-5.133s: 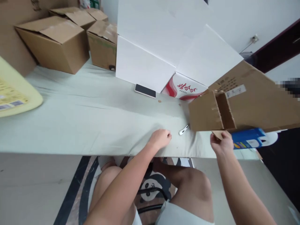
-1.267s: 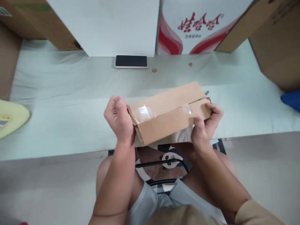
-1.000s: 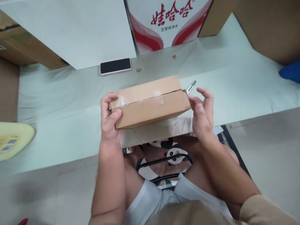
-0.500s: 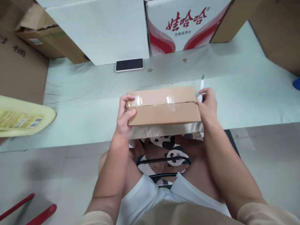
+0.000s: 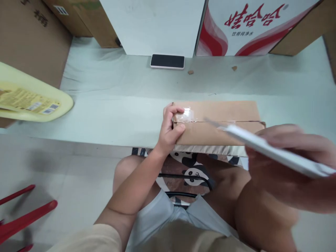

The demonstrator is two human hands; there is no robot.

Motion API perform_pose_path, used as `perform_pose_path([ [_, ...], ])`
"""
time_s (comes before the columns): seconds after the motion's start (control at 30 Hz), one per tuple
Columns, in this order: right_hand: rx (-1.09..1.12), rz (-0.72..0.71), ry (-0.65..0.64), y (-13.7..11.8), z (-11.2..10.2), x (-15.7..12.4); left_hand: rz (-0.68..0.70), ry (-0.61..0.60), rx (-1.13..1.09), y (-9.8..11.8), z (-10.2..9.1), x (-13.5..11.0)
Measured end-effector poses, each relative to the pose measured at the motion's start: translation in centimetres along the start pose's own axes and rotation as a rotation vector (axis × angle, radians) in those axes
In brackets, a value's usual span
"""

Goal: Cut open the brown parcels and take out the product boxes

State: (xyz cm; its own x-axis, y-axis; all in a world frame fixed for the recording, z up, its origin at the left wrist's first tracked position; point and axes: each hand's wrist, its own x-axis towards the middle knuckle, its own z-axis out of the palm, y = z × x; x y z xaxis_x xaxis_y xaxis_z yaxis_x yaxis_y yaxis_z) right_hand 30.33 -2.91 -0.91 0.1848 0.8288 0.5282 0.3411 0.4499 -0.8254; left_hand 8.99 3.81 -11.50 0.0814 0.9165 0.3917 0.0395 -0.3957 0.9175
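Observation:
A flat brown cardboard box (image 5: pixel 223 120), taped shut along its top seam, lies at the near edge of the table (image 5: pixel 118 112). My left hand (image 5: pixel 170 127) grips the box's left end, thumb on the front face and fingers over the clear tape. My right hand (image 5: pixel 288 164) is raised close to the camera, blurred, closed round a white utility knife (image 5: pixel 265 147). The knife's metal tip points left and hovers over the seam near the box's middle.
A phone (image 5: pixel 167 61) lies face up at the back of the table, before a white box (image 5: pixel 152 24) and a red-and-white printed carton (image 5: pixel 249 28). Brown cartons stand at the back left. A yellow plastic object (image 5: pixel 31 101) juts in from the left. Red bars (image 5: pixel 23 220) lie on the floor.
Over five seconds the box came out of the big carton to the table edge. In the last half second my right hand left the box's right end and rose with the knife.

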Motion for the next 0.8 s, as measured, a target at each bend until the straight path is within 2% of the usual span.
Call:
perform_pose_path([
  [0.1, 0.059, -0.074, 0.056, -0.2, 2.4, -0.5, 0.079, -0.111, 0.052, -0.5, 0.6, -0.5],
  [0.2, 0.181, -0.035, 0.021, 0.4, 3.0, -0.5, 0.147, -0.210, 0.035, -0.7, 0.8, -0.7],
  [0.3, 0.218, -0.039, -0.001, 0.6, 2.8, -0.3, 0.167, -0.231, 0.001, -0.5, 0.8, -0.7],
  [0.57, 0.078, 0.014, 0.007, -0.4, 3.1, -0.5, 0.126, -0.244, -0.037, -0.1, 0.7, -0.7],
  [0.73, -0.011, -0.127, 0.055, 0.3, 2.8, -0.4, 0.104, -0.262, -0.054, 0.0, 0.6, -0.7],
  [0.8, -0.023, -0.134, 0.048, 0.5, 2.5, -0.4, 0.102, -0.266, -0.065, 0.0, 0.6, -0.7],
])
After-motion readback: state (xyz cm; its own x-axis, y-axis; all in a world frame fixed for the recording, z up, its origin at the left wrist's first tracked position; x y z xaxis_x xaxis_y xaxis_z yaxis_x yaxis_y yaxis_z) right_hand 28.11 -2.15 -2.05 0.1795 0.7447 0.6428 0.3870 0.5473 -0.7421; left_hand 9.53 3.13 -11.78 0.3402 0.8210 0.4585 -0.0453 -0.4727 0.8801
